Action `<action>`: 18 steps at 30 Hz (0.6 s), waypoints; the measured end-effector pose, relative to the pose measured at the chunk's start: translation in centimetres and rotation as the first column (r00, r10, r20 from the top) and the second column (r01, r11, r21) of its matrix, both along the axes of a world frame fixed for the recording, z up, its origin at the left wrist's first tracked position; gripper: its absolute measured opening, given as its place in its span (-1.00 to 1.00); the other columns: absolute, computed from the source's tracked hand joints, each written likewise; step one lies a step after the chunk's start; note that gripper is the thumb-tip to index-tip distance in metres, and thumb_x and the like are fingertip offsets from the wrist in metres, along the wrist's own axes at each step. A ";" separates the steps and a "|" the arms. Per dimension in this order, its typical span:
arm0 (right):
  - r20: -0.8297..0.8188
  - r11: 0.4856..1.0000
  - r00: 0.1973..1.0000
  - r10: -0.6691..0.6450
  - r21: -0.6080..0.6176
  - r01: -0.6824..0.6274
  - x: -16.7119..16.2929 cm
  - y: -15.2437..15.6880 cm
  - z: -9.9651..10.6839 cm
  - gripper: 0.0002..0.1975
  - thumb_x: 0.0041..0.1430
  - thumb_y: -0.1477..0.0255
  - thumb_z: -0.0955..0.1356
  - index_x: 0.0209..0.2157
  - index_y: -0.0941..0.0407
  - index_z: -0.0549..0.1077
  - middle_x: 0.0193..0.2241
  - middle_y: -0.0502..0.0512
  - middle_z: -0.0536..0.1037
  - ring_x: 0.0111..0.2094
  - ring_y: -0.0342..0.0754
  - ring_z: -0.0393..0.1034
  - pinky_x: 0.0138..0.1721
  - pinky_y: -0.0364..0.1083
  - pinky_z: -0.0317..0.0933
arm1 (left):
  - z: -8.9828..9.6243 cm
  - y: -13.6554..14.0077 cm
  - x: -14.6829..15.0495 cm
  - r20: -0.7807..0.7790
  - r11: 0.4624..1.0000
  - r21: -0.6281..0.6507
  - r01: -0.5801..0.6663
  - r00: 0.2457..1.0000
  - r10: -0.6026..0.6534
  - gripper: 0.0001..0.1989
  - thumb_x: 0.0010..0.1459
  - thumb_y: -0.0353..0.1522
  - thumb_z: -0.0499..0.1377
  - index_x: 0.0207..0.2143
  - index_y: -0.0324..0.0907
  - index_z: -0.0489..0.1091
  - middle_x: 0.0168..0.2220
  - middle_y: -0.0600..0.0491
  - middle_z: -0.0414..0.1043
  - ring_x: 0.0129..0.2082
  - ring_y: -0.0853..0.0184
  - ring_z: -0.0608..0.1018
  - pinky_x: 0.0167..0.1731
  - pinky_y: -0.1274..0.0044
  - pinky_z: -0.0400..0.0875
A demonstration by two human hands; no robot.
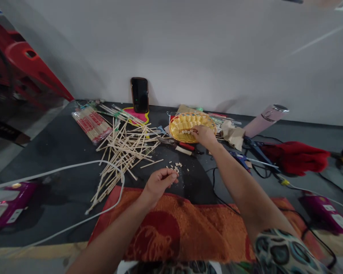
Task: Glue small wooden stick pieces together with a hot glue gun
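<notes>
My right hand [205,137] reaches into a shallow yellow woven basket [177,125] near the wall. Its fingertips are closed beside a row of small pale pieces [185,131] in the basket; what they pinch is too small to make out. Closer to me, my left hand [159,182] is held with thumb and fingers together, palm partly turned up, at the near edge of a scatter of short cut wooden bits [177,166]. Whether a bit sits between those fingers is unclear. Pliers with red handles [185,145] lie just below the basket.
Loose thin wooden sticks [125,148] pile up at left, near a wrapped stick pack [91,123]. A phone [140,95] leans on the wall. Rightward are a pink flask [264,120], a blue glue gun [241,160], red cloth [297,158] and cables. An orange towel [200,228] covers the front edge.
</notes>
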State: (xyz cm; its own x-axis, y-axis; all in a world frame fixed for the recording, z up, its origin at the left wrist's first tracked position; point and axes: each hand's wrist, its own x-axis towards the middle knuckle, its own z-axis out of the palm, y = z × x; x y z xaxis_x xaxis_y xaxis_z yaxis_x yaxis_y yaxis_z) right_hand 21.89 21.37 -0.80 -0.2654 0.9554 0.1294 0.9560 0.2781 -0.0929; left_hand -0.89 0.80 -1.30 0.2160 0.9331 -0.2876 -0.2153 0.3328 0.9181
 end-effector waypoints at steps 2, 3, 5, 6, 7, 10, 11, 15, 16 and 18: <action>-0.005 1.000 1.000 0.008 -0.004 -0.009 0.1 0.1 0.0 -0.75 0.20 0.42 0.28 -0.11 0.15 0.47 -0.15 0.19 0.54 -0.12 0.05 0.39 -0.13 -0.08 0.20 | 0.0 0.0 0.0 -0.008 1.000 0.003 0.005 1.000 -0.005 -0.74 0.05 -0.22 0.24 -0.34 -0.26 0.48 -0.48 0.04 0.46 -0.55 0.49 0.31 -0.50 0.61 0.15; -0.007 1.000 1.000 0.013 -0.006 -0.013 0.2 0.1 0.0 -0.76 0.19 0.42 0.28 -0.12 0.15 0.47 -0.16 0.19 0.54 -0.13 0.05 0.39 -0.13 -0.08 0.20 | -0.1 0.0 0.0 -0.012 1.000 0.007 0.006 1.000 -0.006 -0.74 0.05 -0.21 0.23 -0.34 -0.26 0.48 -0.48 0.04 0.46 -0.54 0.49 0.31 -0.50 0.60 0.15; -0.013 1.000 1.000 0.022 -0.013 -0.022 0.3 0.1 0.1 -0.77 0.18 0.43 0.29 -0.14 0.16 0.47 -0.18 0.19 0.55 -0.15 0.04 0.40 -0.13 -0.08 0.21 | -0.2 -0.1 0.0 -0.019 1.000 0.013 0.007 1.000 -0.007 -0.74 0.06 -0.21 0.23 -0.34 -0.26 0.48 -0.48 0.04 0.46 -0.54 0.48 0.32 -0.50 0.60 0.15; -0.015 1.000 1.000 0.027 -0.015 -0.027 0.3 0.2 0.1 -0.78 0.18 0.43 0.29 -0.15 0.16 0.48 -0.19 0.18 0.55 -0.15 0.03 0.40 -0.13 -0.08 0.21 | -0.2 -0.1 0.0 -0.022 1.000 0.017 0.008 1.000 -0.008 -0.74 0.06 -0.22 0.23 -0.34 -0.26 0.48 -0.48 0.04 0.46 -0.54 0.48 0.32 -0.50 0.60 0.15; -0.018 0.999 0.999 0.032 -0.017 -0.032 0.4 0.2 0.1 -0.78 0.18 0.43 0.30 -0.16 0.15 0.48 -0.20 0.17 0.55 -0.16 0.03 0.41 -0.14 -0.09 0.21 | -0.3 -0.1 0.0 -0.024 1.000 0.020 0.010 1.000 -0.009 -0.74 0.05 -0.22 0.23 -0.34 -0.26 0.48 -0.48 0.04 0.46 -0.54 0.48 0.31 -0.50 0.60 0.15; -0.027 0.999 0.999 0.042 -0.022 -0.042 0.3 0.3 0.1 -0.78 0.17 0.42 0.31 -0.16 0.15 0.48 -0.22 0.17 0.56 -0.17 0.02 0.41 -0.17 -0.10 0.22 | -0.4 -0.1 0.0 -0.026 1.000 0.025 0.013 1.000 -0.012 -0.74 0.05 -0.22 0.23 -0.34 -0.26 0.48 -0.48 0.04 0.45 -0.55 0.48 0.31 -0.51 0.60 0.15; -0.030 0.999 0.999 0.043 -0.022 -0.044 0.2 0.3 0.1 -0.78 0.16 0.41 0.31 -0.16 0.15 0.48 -0.22 0.17 0.56 -0.18 0.02 0.42 -0.18 -0.10 0.23 | -0.4 -0.1 0.0 -0.024 1.000 0.027 0.013 1.000 -0.012 -0.73 0.05 -0.22 0.23 -0.33 -0.26 0.48 -0.48 0.04 0.45 -0.55 0.48 0.31 -0.51 0.60 0.14; -0.043 0.999 0.998 0.045 -0.017 -0.046 -0.2 0.3 0.1 -0.75 0.14 0.40 0.32 -0.13 0.14 0.47 -0.23 0.15 0.56 -0.21 0.02 0.42 -0.19 -0.09 0.25 | -0.4 -0.1 0.0 -0.022 0.999 0.030 0.013 1.000 -0.013 -0.73 0.05 -0.21 0.23 -0.33 -0.25 0.48 -0.48 0.04 0.45 -0.55 0.48 0.30 -0.52 0.60 0.14; -0.048 0.999 0.998 0.047 -0.012 -0.048 -0.3 0.2 0.2 -0.74 0.13 0.41 0.33 -0.12 0.14 0.47 -0.22 0.15 0.56 -0.20 0.03 0.42 -0.18 -0.09 0.25 | -0.4 0.0 0.1 -0.024 1.000 0.030 0.007 1.000 -0.006 -0.73 0.05 -0.21 0.23 -0.34 -0.26 0.48 -0.48 0.04 0.45 -0.55 0.48 0.30 -0.52 0.60 0.14; -0.058 0.999 0.997 0.051 0.002 -0.051 -0.5 0.0 0.5 -0.72 0.12 0.42 0.34 -0.11 0.14 0.47 -0.18 0.17 0.54 -0.17 0.05 0.41 -0.15 -0.07 0.25 | -0.3 0.1 0.0 -0.020 0.999 0.034 -0.026 0.999 0.026 -0.75 0.05 -0.22 0.23 -0.35 -0.26 0.48 -0.48 0.05 0.44 -0.55 0.49 0.30 -0.51 0.60 0.16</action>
State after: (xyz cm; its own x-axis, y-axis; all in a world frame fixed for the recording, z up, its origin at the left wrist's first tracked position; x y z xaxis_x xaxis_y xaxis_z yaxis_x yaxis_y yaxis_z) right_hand 21.43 21.42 -0.26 -0.3060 0.9407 0.1462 0.9334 0.3267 -0.1482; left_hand -0.88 0.87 -1.64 0.1858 0.9476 -0.2600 -0.2046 0.2961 0.9330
